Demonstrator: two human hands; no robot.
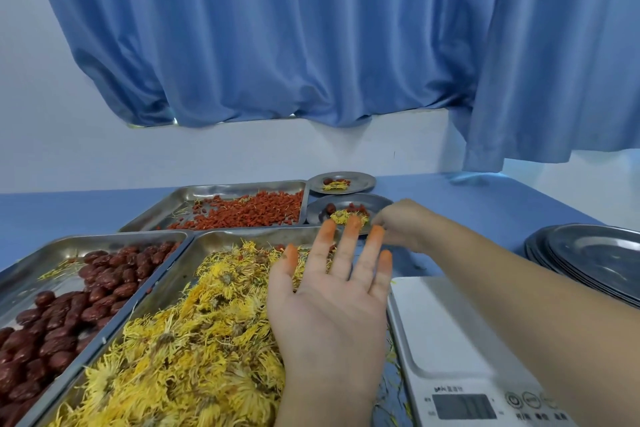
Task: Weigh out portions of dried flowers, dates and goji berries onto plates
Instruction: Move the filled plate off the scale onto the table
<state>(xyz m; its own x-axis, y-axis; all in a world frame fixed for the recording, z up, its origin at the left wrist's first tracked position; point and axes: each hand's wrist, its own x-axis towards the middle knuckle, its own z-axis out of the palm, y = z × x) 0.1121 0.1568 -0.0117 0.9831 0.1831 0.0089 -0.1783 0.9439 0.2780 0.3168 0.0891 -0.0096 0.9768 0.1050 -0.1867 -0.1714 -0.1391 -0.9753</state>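
Note:
My left hand (pixel 332 308) hovers over the dried yellow flowers (pixel 194 340) in the near steel tray (pixel 242 234). Its fingers are spread, its fingertips are stained orange, and it holds nothing. My right hand (pixel 405 222) reaches across to the near small plate (pixel 318 215), with its curled fingers pinching the plate's right rim. That plate carries flowers, a date and goji berries. Behind it, a second plate (pixel 363 180) holds the same mix. Dates (pixel 69 315) fill the left tray and goji berries (pixel 249 213) lie in the far tray.
A white digital scale (pixel 446 333) with nothing on it sits under my right forearm at the front right. A stack of steel plates (pixel 595 256) stands at the right edge. The blue table meets a wall hung with blue curtains (pixel 311 45).

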